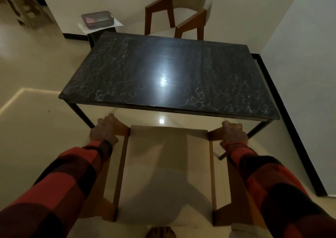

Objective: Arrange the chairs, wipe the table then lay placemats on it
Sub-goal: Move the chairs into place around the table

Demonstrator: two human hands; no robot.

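- A cream-cushioned wooden-armed chair point(167, 165) is seen from above at the near long edge of the dark marbled rectangular table point(127, 70); its seat front lies just short of that edge, not under it.
- The left hand point(103, 130) is closed over the front end of the chair's left wooden armrest point(121, 128), fingers curled round the wood.
- The right hand point(234, 134) is wrapped the same way round the front end of the right wooden armrest point(215, 133); a thin red thread point(234, 144) is worn at that wrist.
- Both forearms are covered by red-and-black checked sleeves point(69, 172).
- A second chair of the same kind, with a cream curved back and brown wooden arms point(181, 14), stands at the far long edge of the table, against the pale wall and slightly turned.
- The tabletop carries nothing but a bright light reflection near its middle.
- Beyond the far left corner of the table, a dark wire basket point(97, 19) rests on a white sheet on a low dark stand; its contents cannot be made out.
- Bare toes point(161, 232) are visible at the bottom edge, on the glossy beige floor point(36, 128).
- No placemats or cloth can be identified.
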